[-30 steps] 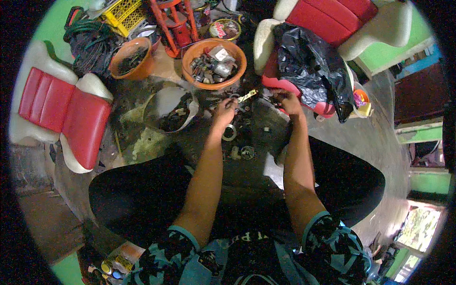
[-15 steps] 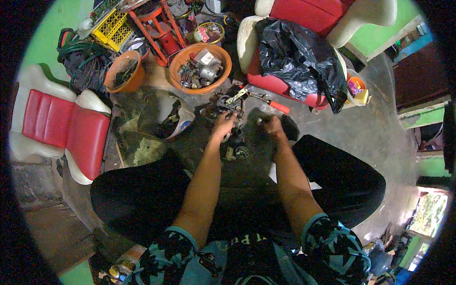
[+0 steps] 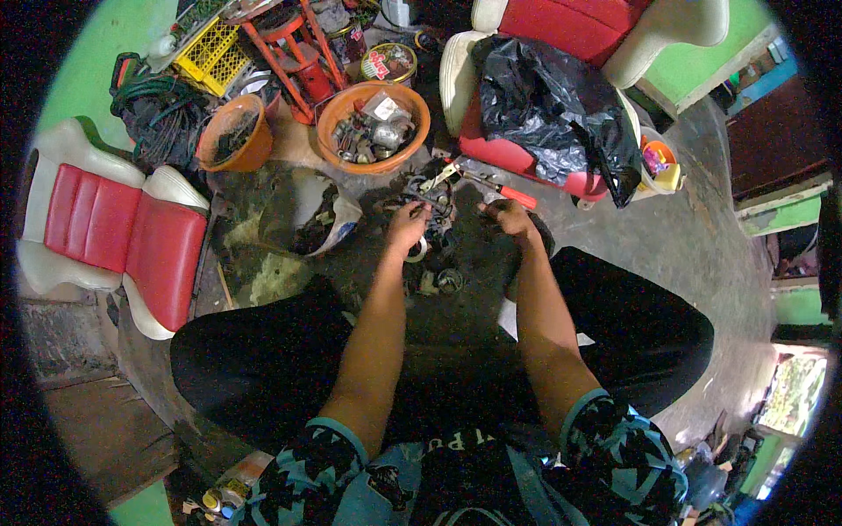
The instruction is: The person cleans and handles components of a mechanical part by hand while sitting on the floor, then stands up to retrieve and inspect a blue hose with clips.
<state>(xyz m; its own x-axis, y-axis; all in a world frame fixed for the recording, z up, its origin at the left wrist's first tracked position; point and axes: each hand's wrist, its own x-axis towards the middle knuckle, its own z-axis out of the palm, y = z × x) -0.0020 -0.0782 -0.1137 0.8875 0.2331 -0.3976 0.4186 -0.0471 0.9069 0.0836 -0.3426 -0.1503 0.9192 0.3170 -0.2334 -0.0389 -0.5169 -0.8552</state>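
Observation:
My left hand (image 3: pixel 407 225) reaches over a pile of dark metal parts (image 3: pixel 436 195) on the floor, fingers bent closed at the pile's near edge. What it holds, if anything, is too small and dark to make out. To the right, my right hand (image 3: pixel 510 217) is closed, fingertips pinched together toward the left; the thing between them is too small to name. Just beyond lies a long tool with a red handle (image 3: pixel 517 196), its metal end near the pile. Beside my left wrist is a pale ring (image 3: pixel 418 252). A round, cup-like part (image 3: pixel 450 280) lies closer to me.
Beyond the pile stands an orange basin (image 3: pixel 326 145) full of metal parts. An orange pot (image 3: pixel 237 158) and a cut pale container (image 3: pixel 346 219) are left of it. Red-and-white seats (image 3: pixel 167 237) flank the space; a black plastic bag (image 3: pixel 561 114) covers the far one.
My right hand has shifted slightly up, its fingers now nearer the red-handled tool. My left hand has moved slightly left, and the pale ring shows more plainly. The view has shifted a little.

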